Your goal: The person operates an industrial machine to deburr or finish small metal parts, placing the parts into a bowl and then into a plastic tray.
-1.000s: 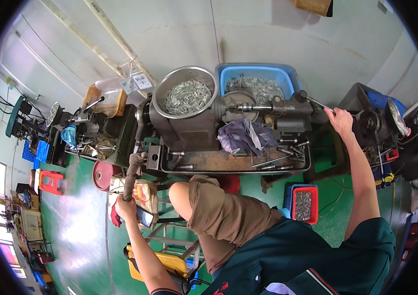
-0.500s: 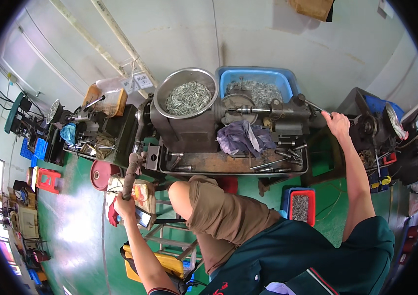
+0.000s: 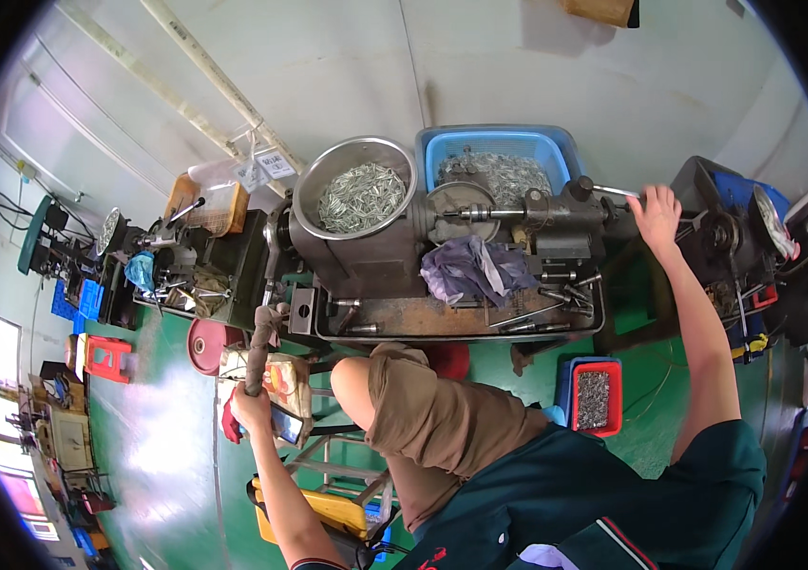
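Note:
My left hand is closed around the lower end of a long lever wrapped in brown cloth, beside the machine's left end. A dark red cloth hangs next to that hand. My right hand reaches to the machine's right end, its fingers curled on the outer end of a thin metal lever. Between my hands stands a dark bench lathe with a horizontal spindle. On top sits a steel bowl of small shiny metal pieces. A crumpled purple-grey rag lies over its front.
A blue basket of metal pieces stands behind the lathe. Loose rods and metal tools lie in its tray. Below right is a red bin of small parts. More machines flank the bench; a yellow-topped stool is lower left.
My right hand has moved up and away from me, and the thin lever has swung from slanting down to nearly level. My left hand keeps its grip; the view has shifted slightly.

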The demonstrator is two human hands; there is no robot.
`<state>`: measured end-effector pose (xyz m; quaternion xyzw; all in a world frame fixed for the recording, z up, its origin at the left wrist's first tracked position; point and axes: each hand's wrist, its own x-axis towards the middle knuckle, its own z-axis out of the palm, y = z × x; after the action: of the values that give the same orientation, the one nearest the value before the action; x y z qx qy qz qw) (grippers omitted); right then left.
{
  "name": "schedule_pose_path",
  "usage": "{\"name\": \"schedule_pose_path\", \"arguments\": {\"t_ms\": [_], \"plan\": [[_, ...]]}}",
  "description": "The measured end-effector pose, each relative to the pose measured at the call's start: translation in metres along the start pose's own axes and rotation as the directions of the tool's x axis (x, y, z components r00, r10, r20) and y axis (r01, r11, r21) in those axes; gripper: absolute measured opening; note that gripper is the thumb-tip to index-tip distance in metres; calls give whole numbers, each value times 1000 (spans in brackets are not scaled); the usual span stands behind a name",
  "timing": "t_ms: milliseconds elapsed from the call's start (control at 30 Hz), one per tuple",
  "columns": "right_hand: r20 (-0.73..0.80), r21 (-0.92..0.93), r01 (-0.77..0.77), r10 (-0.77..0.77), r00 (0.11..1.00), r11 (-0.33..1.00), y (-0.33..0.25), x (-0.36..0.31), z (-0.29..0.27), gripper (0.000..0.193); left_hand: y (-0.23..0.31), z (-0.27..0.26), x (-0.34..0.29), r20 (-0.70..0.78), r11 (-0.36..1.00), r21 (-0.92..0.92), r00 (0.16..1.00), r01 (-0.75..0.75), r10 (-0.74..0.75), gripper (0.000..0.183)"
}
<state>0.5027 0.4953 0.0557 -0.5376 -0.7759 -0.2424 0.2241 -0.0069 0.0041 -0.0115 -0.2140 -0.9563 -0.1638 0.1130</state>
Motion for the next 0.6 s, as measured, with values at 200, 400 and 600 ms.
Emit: {"name": "schedule_pose_path", "arguments": {"t_ms": [200, 400, 600], "plan": [[47, 427, -5, -16, 999, 904, -127, 58, 24, 28, 4, -6, -2, -25, 1000, 22, 1000, 15, -14, 18], [485, 686, -87, -365, 795, 723, -261, 57, 5, 18, -1, -4, 1, 4, 999, 27, 999, 41, -41, 20], [572, 730, -183, -443, 690, 658, -286, 45, 15, 19, 5, -2, -12, -37, 998, 22, 997, 64, -63, 21]]}}
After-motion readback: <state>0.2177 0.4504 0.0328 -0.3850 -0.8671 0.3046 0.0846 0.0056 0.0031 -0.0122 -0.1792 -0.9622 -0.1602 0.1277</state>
